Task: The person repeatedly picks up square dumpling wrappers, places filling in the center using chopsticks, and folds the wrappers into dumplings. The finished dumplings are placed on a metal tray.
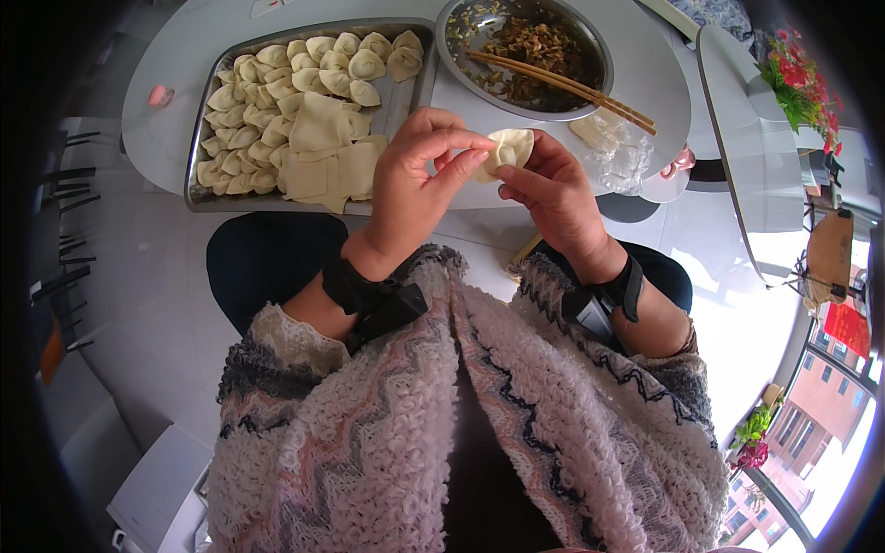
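Dumpling [510, 147] sealing appears to be the step in hand: a pale, folded piece of dough sits at centre frame, just above the edge of the white table [175, 101], held between both hands.

Left hand [415, 180]: fingers curled, thumb and forefinger pressed together on the left edge of the dumpling, pinching its seam. Not spread.

Right hand [553, 194]: cupped under and beside the dumpling, fingertips closed against its right and lower side, supporting it. Both wrists carry dark straps.

Surroundings: metal tray [406, 92] at upper left of frame, holding rows of finished dumplings [277, 101] and a stack of flat square wrappers [323, 152]. Round metal bowl [456, 46] at upper centre with dark chopped filling; chopsticks [562, 88] lie across it, tips in the filling. Clear plastic wrap [618, 147] lies right of the hands.

Judgement: folding looks well along, as the wrapper is already closed over and gathered. The next move likely calls for firm, even pinching along the rest of the seam without squeezing filling out; whether any seam is left open cannot be told from this view.
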Motion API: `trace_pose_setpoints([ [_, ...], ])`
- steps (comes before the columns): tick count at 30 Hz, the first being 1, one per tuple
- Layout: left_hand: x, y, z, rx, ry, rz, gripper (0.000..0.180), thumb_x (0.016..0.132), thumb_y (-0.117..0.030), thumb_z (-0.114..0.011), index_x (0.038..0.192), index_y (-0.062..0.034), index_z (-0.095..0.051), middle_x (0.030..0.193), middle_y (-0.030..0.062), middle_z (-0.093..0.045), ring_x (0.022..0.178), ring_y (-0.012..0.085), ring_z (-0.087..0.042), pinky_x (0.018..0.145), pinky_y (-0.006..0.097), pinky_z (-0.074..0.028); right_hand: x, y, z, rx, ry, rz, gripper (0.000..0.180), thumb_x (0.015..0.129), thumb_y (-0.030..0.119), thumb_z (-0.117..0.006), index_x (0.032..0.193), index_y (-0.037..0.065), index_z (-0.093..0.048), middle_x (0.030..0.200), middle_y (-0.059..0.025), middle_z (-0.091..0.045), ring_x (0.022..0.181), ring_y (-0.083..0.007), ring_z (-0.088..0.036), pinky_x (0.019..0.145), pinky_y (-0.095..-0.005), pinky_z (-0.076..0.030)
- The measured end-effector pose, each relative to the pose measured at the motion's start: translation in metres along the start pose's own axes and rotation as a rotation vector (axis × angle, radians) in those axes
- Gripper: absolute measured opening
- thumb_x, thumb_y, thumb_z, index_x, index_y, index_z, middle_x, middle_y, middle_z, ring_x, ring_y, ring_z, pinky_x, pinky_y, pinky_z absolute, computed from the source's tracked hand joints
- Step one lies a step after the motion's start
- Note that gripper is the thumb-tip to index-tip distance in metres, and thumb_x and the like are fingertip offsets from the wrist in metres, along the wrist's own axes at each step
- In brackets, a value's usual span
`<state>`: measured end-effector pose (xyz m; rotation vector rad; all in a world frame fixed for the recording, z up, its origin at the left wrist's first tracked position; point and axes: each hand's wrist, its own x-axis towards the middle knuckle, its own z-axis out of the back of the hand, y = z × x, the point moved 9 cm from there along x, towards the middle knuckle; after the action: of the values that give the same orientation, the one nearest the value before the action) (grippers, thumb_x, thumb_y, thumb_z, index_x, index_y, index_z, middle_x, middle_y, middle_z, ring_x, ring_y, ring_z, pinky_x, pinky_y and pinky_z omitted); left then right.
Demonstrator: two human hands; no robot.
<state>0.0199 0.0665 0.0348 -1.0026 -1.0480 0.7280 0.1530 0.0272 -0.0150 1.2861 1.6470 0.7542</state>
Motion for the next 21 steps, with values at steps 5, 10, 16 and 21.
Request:
trace_pose_setpoints([
  [5, 0.000, 0.001, -0.003, 0.007, 0.013, -0.018, 0.011, 0.079, -0.002, -0.067, 0.087, -0.0081, -0.068, 0.086, 0.0009, -0.052, 0.070, 0.0091, -0.048, 0.059, 0.022, -0.041, -0.001, 0.003, -0.001, 0.002, 0.012, 0.015, 0.026, 0.080, -0.001, -0.064, 0.104, 0.002, -0.056, 0.093, -0.0037, -0.061, 0.081, -0.0096, -0.056, 0.068, -0.0232, -0.047],
  [10, -0.001, 0.008, 0.001, -0.125, -0.035, 0.041, 0.010, 0.080, -0.001, -0.066, 0.087, -0.0033, -0.059, 0.087, 0.0001, -0.052, 0.070, 0.0070, -0.050, 0.060, 0.021, -0.042, -0.001, 0.003, 0.000, -0.010, 0.010, 0.010, 0.026, 0.080, -0.001, -0.064, 0.104, 0.002, -0.056, 0.093, -0.0037, -0.061, 0.080, -0.0095, -0.057, 0.068, -0.0233, -0.047],
  [16, -0.006, 0.022, -0.015, -0.301, 0.090, 0.262, 0.009, 0.087, -0.002, -0.060, 0.094, -0.0015, -0.055, 0.085, -0.0014, -0.053, 0.073, 0.0031, -0.048, 0.064, 0.017, -0.041, -0.001, 0.001, -0.001, -0.027, 0.035, 0.000, 0.027, 0.079, -0.001, -0.065, 0.104, 0.002, -0.058, 0.087, -0.0025, -0.062, 0.076, -0.0083, -0.056, 0.066, -0.0217, -0.045],
  [21, -0.006, 0.016, -0.010, -0.153, 0.080, 0.210, 0.008, 0.086, -0.004, -0.062, 0.091, -0.0005, -0.055, 0.077, 0.0008, -0.058, 0.068, 0.0033, -0.053, 0.059, 0.018, -0.042, -0.001, -0.001, 0.000, -0.034, 0.035, -0.005, 0.027, 0.078, -0.001, -0.066, 0.105, 0.001, -0.059, 0.085, -0.0020, -0.062, 0.074, -0.0078, -0.055, 0.065, -0.0213, -0.044],
])
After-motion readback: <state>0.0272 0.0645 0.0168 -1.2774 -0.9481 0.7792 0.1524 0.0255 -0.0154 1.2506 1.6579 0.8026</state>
